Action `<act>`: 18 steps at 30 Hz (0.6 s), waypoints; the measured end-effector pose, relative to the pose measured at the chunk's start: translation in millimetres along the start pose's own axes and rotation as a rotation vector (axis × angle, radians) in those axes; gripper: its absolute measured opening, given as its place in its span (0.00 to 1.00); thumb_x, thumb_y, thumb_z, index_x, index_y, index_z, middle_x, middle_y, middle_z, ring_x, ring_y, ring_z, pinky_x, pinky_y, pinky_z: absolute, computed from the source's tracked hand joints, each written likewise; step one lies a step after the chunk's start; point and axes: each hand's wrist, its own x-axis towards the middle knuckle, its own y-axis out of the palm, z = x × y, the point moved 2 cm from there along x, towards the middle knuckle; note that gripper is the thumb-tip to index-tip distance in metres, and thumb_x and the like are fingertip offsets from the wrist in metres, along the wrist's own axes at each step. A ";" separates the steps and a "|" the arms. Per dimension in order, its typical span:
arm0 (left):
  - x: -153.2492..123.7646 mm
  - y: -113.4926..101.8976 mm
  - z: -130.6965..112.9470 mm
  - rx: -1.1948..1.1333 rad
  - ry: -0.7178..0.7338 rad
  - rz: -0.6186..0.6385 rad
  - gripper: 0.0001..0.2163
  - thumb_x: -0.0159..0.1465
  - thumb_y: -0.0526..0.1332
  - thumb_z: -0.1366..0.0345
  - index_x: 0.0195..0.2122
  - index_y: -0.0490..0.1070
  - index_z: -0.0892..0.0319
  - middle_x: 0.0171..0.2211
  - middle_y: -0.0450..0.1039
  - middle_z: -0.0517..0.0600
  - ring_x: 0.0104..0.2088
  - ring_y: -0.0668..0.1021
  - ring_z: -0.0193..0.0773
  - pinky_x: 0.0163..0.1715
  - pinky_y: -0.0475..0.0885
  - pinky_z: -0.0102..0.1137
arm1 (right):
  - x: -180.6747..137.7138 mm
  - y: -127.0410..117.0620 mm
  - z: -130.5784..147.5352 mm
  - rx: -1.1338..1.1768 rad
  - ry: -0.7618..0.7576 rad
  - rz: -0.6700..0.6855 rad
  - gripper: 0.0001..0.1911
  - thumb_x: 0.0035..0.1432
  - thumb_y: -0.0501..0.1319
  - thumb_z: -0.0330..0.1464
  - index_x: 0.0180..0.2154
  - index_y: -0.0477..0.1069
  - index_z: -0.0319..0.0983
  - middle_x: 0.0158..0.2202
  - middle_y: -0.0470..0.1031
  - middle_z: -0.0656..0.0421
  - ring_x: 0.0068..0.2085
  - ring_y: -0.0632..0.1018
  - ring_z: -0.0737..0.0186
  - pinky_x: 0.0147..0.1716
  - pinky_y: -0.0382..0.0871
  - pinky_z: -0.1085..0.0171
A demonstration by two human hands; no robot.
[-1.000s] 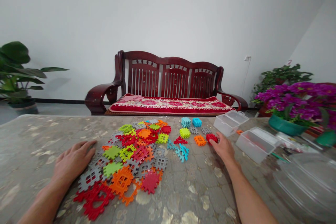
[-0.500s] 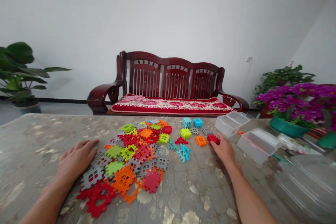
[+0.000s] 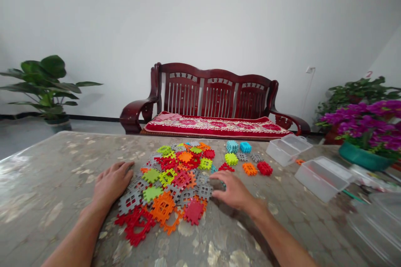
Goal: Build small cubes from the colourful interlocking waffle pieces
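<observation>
A loose heap of toothed plastic building tiles (image 3: 167,177) in grey, red, orange and lime green lies on the table. My left hand (image 3: 114,181) rests on the tabletop at the heap's left edge, fingers stretched out and holding nothing. At the heap's right edge is my right hand (image 3: 233,190), with thumb and fingers apart beside a grey window tile (image 3: 205,192). It partly covers the light blue pieces there. Beyond it are small groups sorted by colour: a red stack (image 3: 265,168), an orange stack (image 3: 249,169), a lime green stack (image 3: 231,159) and a light blue stack (image 3: 232,146).
Two clear plastic boxes (image 3: 324,179) stand open on the right, near clear lids (image 3: 372,229). Purple flowers in a green pot (image 3: 365,156) are at the far right. A wooden bench (image 3: 216,91) stands behind the table (image 3: 72,162).
My right hand has left the red stack and come left and nearer to the heap's right edge. The red stack stays by the orange one. The camera view has turned slightly left.
</observation>
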 end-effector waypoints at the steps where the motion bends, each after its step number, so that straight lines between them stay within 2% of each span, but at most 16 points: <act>1: 0.4 0.9 0.5 -0.006 0.004 -0.007 0.24 0.69 0.45 0.56 0.60 0.71 0.54 0.61 0.68 0.59 0.58 0.72 0.55 0.59 0.64 0.50 | -0.6 5.3 9.3 -0.007 -0.041 0.038 0.28 0.48 0.67 0.32 0.54 0.74 0.43 0.54 0.77 0.55 0.55 0.75 0.54 0.58 0.66 0.55; 4: 1.3 2.9 1.7 -0.019 0.017 -0.013 0.24 0.69 0.45 0.57 0.60 0.71 0.55 0.61 0.69 0.60 0.59 0.72 0.56 0.59 0.64 0.51 | -4.4 15.0 20.3 -0.052 -0.116 0.101 0.30 0.49 0.68 0.32 0.56 0.72 0.44 0.57 0.75 0.56 0.57 0.73 0.53 0.60 0.63 0.53; 9: 0.6 2.4 1.4 -0.022 0.014 -0.025 0.24 0.69 0.45 0.57 0.60 0.71 0.54 0.60 0.69 0.60 0.59 0.72 0.56 0.59 0.64 0.51 | -9.1 20.7 14.3 -0.084 -0.145 0.107 0.20 0.59 0.64 0.33 0.53 0.75 0.42 0.59 0.74 0.53 0.58 0.73 0.53 0.61 0.62 0.53; 11: 0.1 2.3 1.2 -0.022 0.015 -0.036 0.24 0.69 0.46 0.57 0.60 0.71 0.54 0.60 0.69 0.60 0.58 0.72 0.56 0.59 0.65 0.51 | -9.1 18.5 13.0 -0.058 -0.141 0.089 0.17 0.63 0.59 0.34 0.52 0.75 0.41 0.56 0.76 0.52 0.56 0.74 0.54 0.59 0.63 0.55; 14: 0.1 3.3 1.6 -0.019 0.021 -0.041 0.24 0.69 0.45 0.57 0.60 0.71 0.54 0.59 0.70 0.59 0.58 0.72 0.55 0.59 0.65 0.51 | -6.3 9.9 9.1 -0.003 -0.026 0.024 0.17 0.68 0.52 0.35 0.48 0.77 0.40 0.46 0.81 0.53 0.48 0.78 0.56 0.51 0.69 0.58; 16: 0.4 4.1 2.1 -0.018 0.023 -0.045 0.24 0.69 0.46 0.57 0.60 0.71 0.54 0.60 0.70 0.59 0.58 0.72 0.55 0.59 0.65 0.51 | -3.5 3.1 4.2 0.067 0.070 -0.018 0.17 0.67 0.51 0.35 0.45 0.78 0.40 0.41 0.82 0.54 0.43 0.79 0.56 0.45 0.70 0.60; 18: 0.6 4.4 2.3 -0.016 0.022 -0.048 0.24 0.68 0.46 0.57 0.59 0.71 0.53 0.60 0.70 0.59 0.58 0.73 0.55 0.59 0.65 0.51 | -1.1 -1.6 -1.6 0.155 0.122 -0.033 0.16 0.65 0.53 0.35 0.44 0.79 0.40 0.41 0.82 0.55 0.43 0.80 0.56 0.45 0.71 0.60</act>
